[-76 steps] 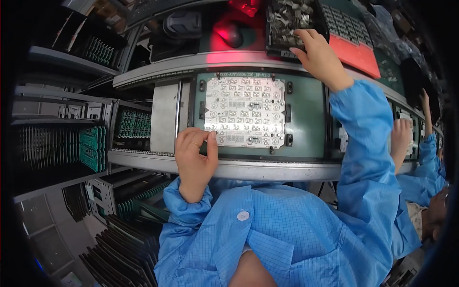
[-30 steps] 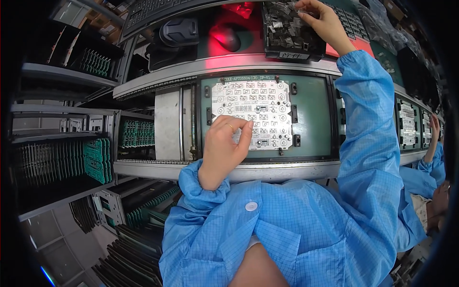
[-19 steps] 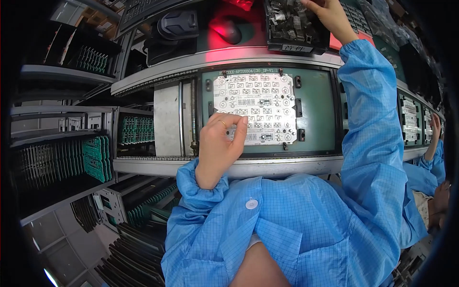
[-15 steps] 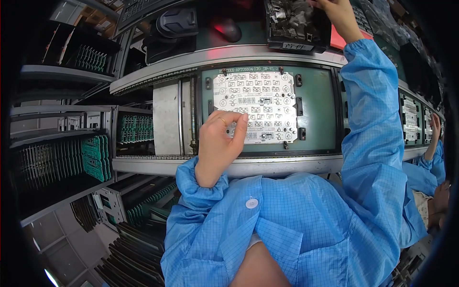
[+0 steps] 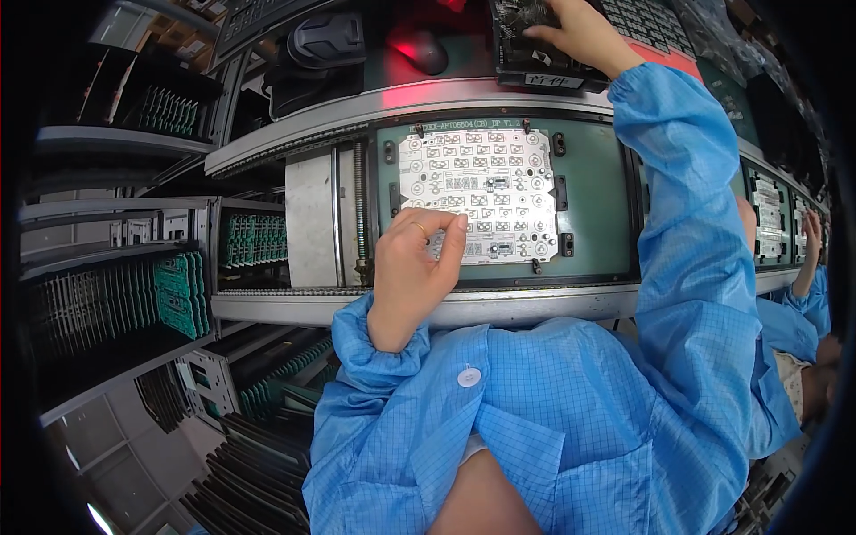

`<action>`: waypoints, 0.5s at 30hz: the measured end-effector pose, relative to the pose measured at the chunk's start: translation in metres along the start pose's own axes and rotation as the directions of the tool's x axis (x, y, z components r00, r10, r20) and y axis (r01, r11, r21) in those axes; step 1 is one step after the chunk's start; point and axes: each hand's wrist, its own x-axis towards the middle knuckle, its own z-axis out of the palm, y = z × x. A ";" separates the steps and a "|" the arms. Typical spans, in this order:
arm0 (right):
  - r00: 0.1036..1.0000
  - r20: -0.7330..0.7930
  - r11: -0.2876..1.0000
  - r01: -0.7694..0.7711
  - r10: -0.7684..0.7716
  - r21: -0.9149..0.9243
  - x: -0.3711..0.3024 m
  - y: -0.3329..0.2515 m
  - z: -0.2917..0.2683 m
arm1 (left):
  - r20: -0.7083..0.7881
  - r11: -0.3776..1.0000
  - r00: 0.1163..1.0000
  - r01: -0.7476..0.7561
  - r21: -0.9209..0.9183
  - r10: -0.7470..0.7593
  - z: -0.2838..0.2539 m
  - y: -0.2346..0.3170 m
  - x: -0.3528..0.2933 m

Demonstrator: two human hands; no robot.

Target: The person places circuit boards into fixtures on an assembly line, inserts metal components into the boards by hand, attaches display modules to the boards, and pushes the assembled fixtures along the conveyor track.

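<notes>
My left hand (image 5: 415, 272), with a ring on one finger, hovers over the lower left corner of a white circuit board (image 5: 513, 214). Its thumb and forefinger are pinched; whatever may be between them is too small to make out. The board lies on a green carrier plate (image 5: 593, 214), held in by black clips around its edges. Up at the top, my right hand (image 5: 588, 36) reaches over a black box (image 5: 539, 80) of small parts. Its thumb and forefinger are apart, with the fingertips partly cut off by the picture's upper edge.
A metal conveyor rail (image 5: 446, 308) runs along the front. Behind the far rail are a glowing mouse (image 5: 423, 52) and a dark grey device (image 5: 325, 40). Racks of green boards (image 5: 178, 294) stand at left. At far right a co-worker's hand (image 5: 811, 236) is near more boards.
My right hand has moved left and slightly down over the parts box, and its forearm has swung left with it. My left hand stays pinched at nearly the same spot.
</notes>
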 end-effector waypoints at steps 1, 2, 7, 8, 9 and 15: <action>1.000 -0.008 0.997 -0.022 0.022 0.077 0.005 0.008 0.005 | 0.000 1.000 1.000 0.006 -0.010 -0.006 0.000 0.000 -0.001; 0.998 -0.038 0.999 0.043 -0.042 0.025 0.008 0.018 0.004 | -0.002 1.000 1.000 0.014 -0.022 -0.014 -0.001 -0.001 -0.003; 0.976 -0.053 0.841 -0.153 0.210 0.519 0.013 0.021 -0.007 | -0.018 0.995 0.995 0.099 -0.027 -0.100 -0.010 -0.007 -0.009; 0.981 -0.088 0.869 -0.109 0.172 0.483 0.013 0.028 -0.007 | 0.001 0.993 0.993 0.117 -0.032 -0.117 -0.010 -0.007 -0.009; 0.984 -0.122 0.893 -0.066 0.133 0.445 0.012 0.036 -0.007 | 0.005 0.992 0.993 0.118 -0.034 -0.118 -0.009 -0.008 -0.009; 0.980 0.029 0.589 -0.142 0.196 0.796 -0.017 -0.005 -0.047 | 0.067 0.980 0.988 0.147 -0.133 -0.139 0.001 -0.005 0.003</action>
